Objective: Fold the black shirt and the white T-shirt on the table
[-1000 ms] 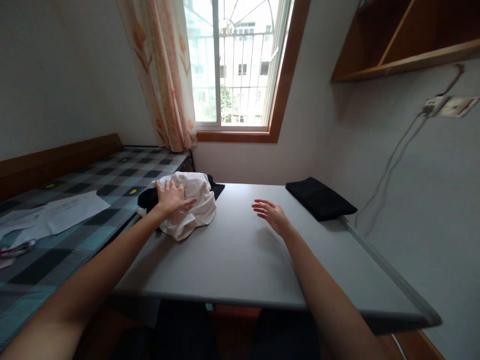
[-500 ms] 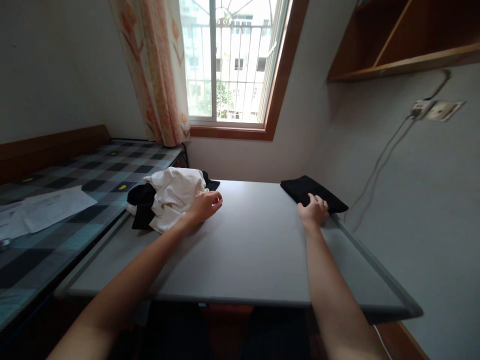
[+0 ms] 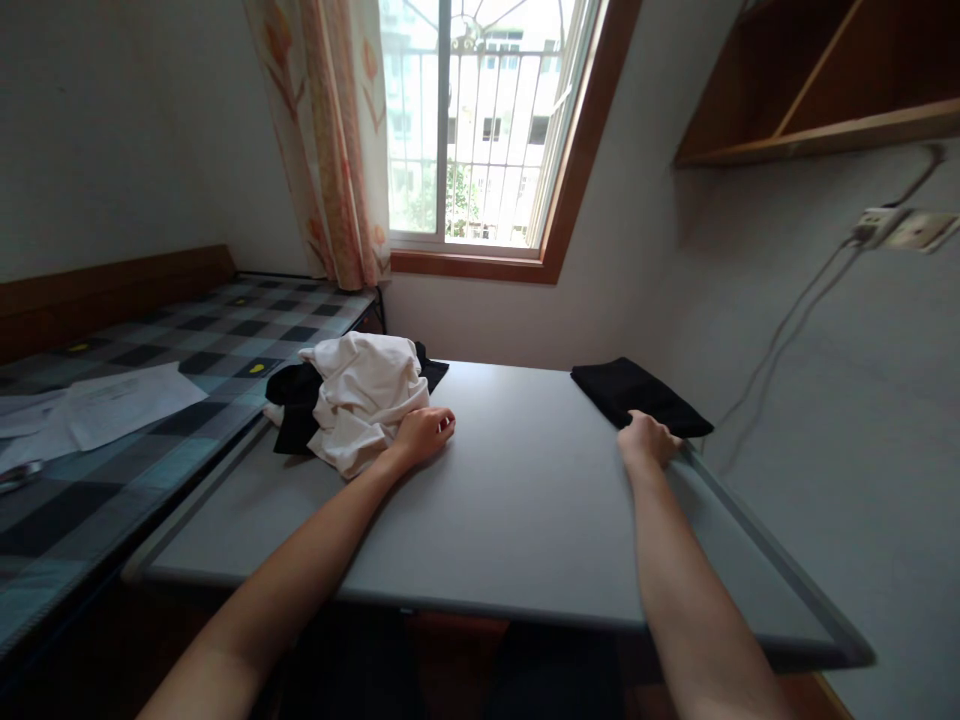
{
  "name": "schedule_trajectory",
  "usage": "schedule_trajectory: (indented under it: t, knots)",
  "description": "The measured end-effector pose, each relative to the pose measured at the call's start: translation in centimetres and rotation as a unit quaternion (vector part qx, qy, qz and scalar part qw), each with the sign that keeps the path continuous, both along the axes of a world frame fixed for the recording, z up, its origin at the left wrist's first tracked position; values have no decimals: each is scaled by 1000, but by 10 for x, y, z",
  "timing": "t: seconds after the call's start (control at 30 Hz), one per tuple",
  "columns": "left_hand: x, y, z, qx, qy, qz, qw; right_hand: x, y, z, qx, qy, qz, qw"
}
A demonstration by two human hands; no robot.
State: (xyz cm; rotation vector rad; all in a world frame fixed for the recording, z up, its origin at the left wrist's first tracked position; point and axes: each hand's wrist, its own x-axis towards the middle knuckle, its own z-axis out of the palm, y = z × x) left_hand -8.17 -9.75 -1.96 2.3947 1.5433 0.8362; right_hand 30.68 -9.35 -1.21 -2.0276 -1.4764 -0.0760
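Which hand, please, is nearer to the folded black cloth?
The right hand: it is at the near edge of the folded black cloth. The left hand is farther away, by the white cloth.

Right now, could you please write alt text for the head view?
A person's right hand is at the near edge of a folded black cloth on a pale table; the left hand is by a crumpled white cloth and black fabric. A bed with papers is at left, a window beyond.

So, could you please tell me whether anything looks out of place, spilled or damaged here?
Nothing is visibly spilled or damaged. The white cloth lies crumpled, with black fabric poking out, on the table's left, which looks untidy against the folded black cloth at the right.
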Motion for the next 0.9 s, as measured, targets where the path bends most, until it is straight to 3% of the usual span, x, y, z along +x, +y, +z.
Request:
schedule_trajectory:
  t: [0.17, 0.3, 0.4, 0.47, 0.53, 0.67, 0.77, 0.83, 0.9]
  knots:
    - [8, -7, 2, -8, 7, -31, 999, -20, 3, 6, -5, 12, 17, 1000]
    - [14, -13, 1, -1, -11, -60, 998, -58, 6, 11, -12, 104, 151, 983]
    - [19, -18, 0, 6, -58, -87, 994, -96, -1, 10, -17, 276, 288, 917]
    - [22, -22, 0, 4, -78, -106, 991, -118, -8, 7, -41, 373, 335, 865]
    - [24, -26, 1, 9, -79, -113, 990, -135, -15, 5, -47, 425, 354, 832]
    - [26, -30, 3, 29, -51, -93, 994, -145, -20, 7, -32, 491, 346, 799]
    - [25, -31, 2, 17, 1, -136, 991, -135, -12, 13, 5, 546, 315, 776]
    - [24, -32, 1, -1, 39, -174, 984, -116, -3, 19, 98, 570, 260, 773]
    - [24, -32, 0, -13, 55, -186, 981, -86, 7, 23, 233, 558, 145, 783]
